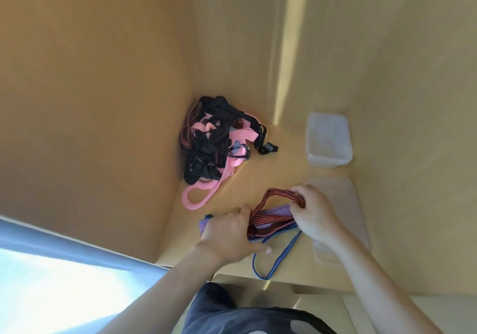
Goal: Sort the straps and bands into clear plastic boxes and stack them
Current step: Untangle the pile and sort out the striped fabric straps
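wood shelf [258,178] in alcove | left hand [227,233], right hand [313,215] each gripping striped band [268,220]

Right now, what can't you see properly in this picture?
- Head view: the tangled pile hides how many black and pink straps it holds.
- The right hand and arm cover part of the near clear box.
- The left hand covers part of the striped bands.
- The far clear box is blurry; its contents are unclear.
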Demonstrator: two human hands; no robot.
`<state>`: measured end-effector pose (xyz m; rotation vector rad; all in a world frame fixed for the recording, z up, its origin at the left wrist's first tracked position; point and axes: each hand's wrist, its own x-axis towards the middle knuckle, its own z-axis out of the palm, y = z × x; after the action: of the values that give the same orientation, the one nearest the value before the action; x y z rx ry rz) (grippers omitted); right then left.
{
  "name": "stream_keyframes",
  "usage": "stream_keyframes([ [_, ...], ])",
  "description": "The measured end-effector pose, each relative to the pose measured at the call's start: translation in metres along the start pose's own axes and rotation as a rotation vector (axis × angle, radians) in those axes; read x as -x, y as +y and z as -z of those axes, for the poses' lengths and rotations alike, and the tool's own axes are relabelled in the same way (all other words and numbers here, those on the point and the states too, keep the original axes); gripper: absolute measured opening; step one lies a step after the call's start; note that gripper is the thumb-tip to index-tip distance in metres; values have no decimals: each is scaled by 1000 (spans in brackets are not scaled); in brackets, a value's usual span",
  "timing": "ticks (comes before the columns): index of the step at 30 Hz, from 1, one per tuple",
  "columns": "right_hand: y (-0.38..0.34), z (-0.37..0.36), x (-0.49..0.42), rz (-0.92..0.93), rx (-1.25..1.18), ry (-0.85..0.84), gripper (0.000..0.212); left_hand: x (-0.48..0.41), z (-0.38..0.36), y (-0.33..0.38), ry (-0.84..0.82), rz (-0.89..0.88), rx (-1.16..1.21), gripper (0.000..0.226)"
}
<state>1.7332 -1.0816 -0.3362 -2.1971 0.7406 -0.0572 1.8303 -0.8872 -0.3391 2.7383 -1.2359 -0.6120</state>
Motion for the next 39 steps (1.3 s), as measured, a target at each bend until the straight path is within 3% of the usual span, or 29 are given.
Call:
stream_keyframes([
  [3, 0, -1, 8, 55, 101, -1, 43, 0, -11, 7, 48, 35, -100, 93],
  [7, -1, 0, 17, 256, 248, -45, 61, -5, -10, 4, 31, 36, -135, 59],
  [10, -7, -7, 22, 327, 347, -125, 65, -7, -3, 0, -11, 15, -127, 49],
  [15, -9, -33, 28, 305, 510, -270, 119, -15, -3, -17, 37, -102, -167, 45],
  [17, -4, -43, 27, 299, 591, -253, 116, -18, -3, -26, 76, -170, -230, 45],
  [22, 9, -49, 26, 292, 596, -142, 66, -14, -10, -35, 147, -222, -274, 41],
  [24, 10, -49, 27, 271, 589, -126, 58, -9, -18, -36, 186, -227, -278, 48],
  [30, 5, -50, 29, 225, 625, -147, 60, 1, -24, -36, 206, -239, -133, 74],
  [34, 1, -46, 24, 213, 583, -199, 75, 3, -9, -34, 143, -210, -72, 95],
  [39, -7, -43, 24, 222, 616, -239, 95, -3, 33, -44, 436, -93, 149, 55],
])
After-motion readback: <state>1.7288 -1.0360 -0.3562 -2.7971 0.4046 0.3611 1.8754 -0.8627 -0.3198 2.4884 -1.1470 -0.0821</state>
